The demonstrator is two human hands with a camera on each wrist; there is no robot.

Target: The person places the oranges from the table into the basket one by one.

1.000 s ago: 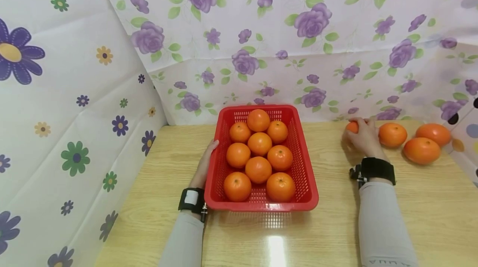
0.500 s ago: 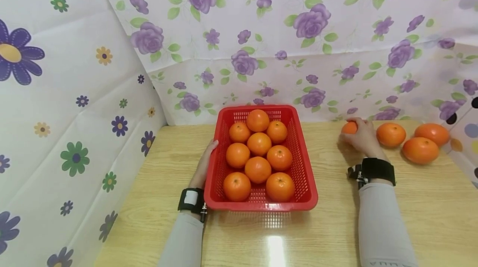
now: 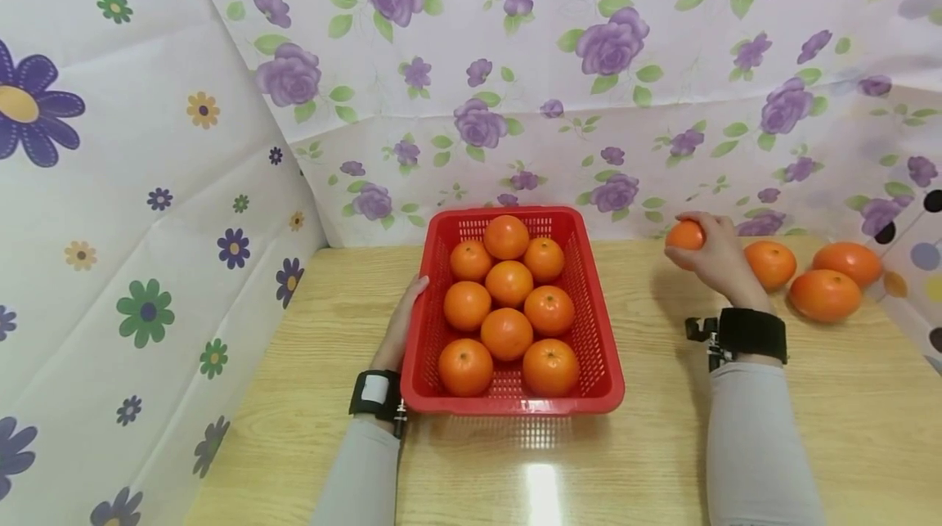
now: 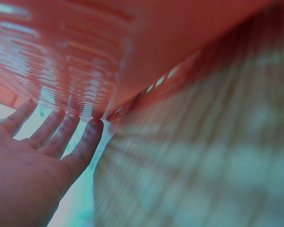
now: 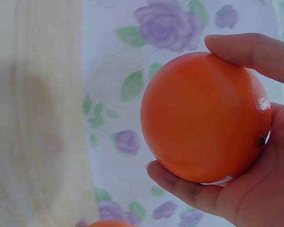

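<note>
My right hand grips an orange between thumb and fingers, above the wooden table at the right. In the right wrist view the fruit's small green stem end shows near the palm. My left hand lies along the left side of a red plastic basket. Seen from the left wrist, its fingers are nearly straight, with the fingertips right at the slotted wall. Several oranges sit inside the basket, spread over its perforated bottom.
Three more oranges rest on the wooden table to the right of my right hand. A cloth with purple flowers hangs behind the table. Another flowered cloth covers the left side.
My right hand has lifted the orange off the table, slightly up and to the left. My left hand and the basket have stayed in place.
</note>
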